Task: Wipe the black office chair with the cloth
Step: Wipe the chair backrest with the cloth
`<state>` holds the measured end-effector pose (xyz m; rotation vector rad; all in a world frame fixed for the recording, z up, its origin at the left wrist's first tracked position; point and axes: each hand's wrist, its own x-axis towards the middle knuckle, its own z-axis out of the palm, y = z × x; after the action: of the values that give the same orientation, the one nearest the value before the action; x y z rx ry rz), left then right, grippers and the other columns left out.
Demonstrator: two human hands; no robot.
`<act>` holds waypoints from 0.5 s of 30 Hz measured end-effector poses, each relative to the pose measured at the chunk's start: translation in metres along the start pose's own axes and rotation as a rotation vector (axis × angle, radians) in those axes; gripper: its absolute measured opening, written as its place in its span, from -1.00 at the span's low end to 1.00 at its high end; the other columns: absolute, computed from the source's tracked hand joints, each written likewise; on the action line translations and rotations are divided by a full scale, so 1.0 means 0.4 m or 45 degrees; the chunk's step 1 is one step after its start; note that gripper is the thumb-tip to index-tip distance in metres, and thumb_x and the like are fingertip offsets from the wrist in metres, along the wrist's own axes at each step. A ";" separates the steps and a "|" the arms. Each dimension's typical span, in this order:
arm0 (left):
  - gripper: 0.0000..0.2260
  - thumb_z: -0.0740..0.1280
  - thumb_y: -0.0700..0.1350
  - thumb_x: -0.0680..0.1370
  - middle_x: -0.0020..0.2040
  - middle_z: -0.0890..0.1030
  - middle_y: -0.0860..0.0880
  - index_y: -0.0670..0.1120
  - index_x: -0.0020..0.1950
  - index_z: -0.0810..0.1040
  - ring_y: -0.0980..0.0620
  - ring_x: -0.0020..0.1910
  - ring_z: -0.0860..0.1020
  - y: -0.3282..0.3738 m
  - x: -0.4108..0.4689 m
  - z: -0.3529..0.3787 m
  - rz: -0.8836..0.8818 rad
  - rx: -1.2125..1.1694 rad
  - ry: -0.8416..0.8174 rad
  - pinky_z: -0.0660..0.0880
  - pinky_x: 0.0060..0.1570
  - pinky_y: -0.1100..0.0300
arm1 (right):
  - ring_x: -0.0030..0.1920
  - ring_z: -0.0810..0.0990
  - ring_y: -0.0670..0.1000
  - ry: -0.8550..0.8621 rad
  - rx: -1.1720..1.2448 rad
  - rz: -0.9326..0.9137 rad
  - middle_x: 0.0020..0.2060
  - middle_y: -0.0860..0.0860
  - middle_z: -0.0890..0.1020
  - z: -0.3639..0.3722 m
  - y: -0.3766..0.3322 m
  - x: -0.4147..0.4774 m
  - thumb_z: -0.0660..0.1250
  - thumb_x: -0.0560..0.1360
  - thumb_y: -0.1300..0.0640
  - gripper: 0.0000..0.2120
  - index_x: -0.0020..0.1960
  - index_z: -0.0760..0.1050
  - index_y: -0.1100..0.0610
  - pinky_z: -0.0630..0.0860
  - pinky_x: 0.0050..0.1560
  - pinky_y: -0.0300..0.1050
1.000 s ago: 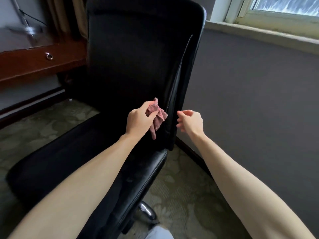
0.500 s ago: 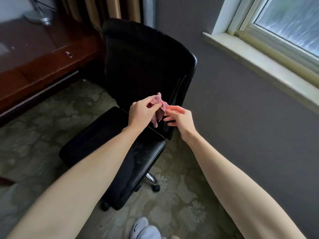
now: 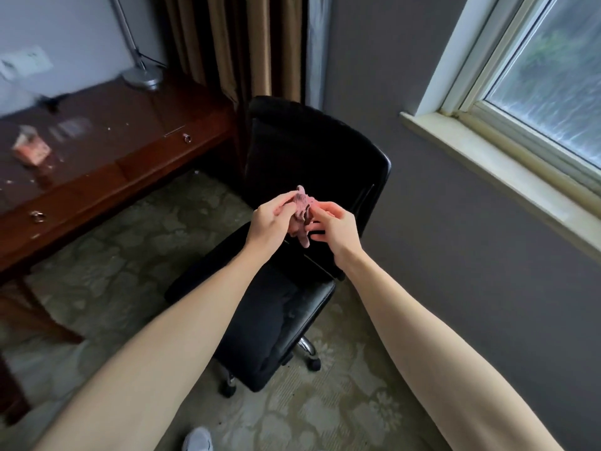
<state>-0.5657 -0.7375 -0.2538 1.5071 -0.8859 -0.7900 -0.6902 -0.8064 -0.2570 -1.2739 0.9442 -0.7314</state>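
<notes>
Cloth (image 3: pixel 301 211), pink and bunched, held in the air between both hands over the seat of the black office chair (image 3: pixel 292 151), seemingly clear of it. Left hand (image 3: pixel 270 224) pinches its upper edge and right hand (image 3: pixel 335 224) nips the opposite side, both curled onto the fabric, probably regathering it for a fresh wiping face. Writing: none legible; carton (image 3: pixel 31 149) on the desk (image 3: pixel 107 148) too blurred to read.

A wooden desk (image 3: pixel 97 164) bears a lamp base (image 3: pixel 142 78); curtains (image 3: pixel 240 43) hang beside a window (image 3: pixel 546 76).
</notes>
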 end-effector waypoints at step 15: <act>-0.78 0.48 -0.22 0.45 -0.07 0.70 -0.05 -0.09 0.08 0.65 -0.01 -0.07 0.67 -0.011 0.136 -0.478 -0.120 0.029 -0.102 0.56 -0.28 0.29 | -0.24 0.70 -0.03 0.176 -0.069 0.005 -0.23 0.01 0.70 0.464 -0.042 0.037 0.34 0.57 0.03 -0.86 -0.01 0.62 0.07 0.60 -0.24 -0.22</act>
<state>-0.3729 -0.6925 -0.2364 1.5555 -0.8904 -0.9170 -0.5172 -0.7380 -0.2373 -1.2811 1.0845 -0.8034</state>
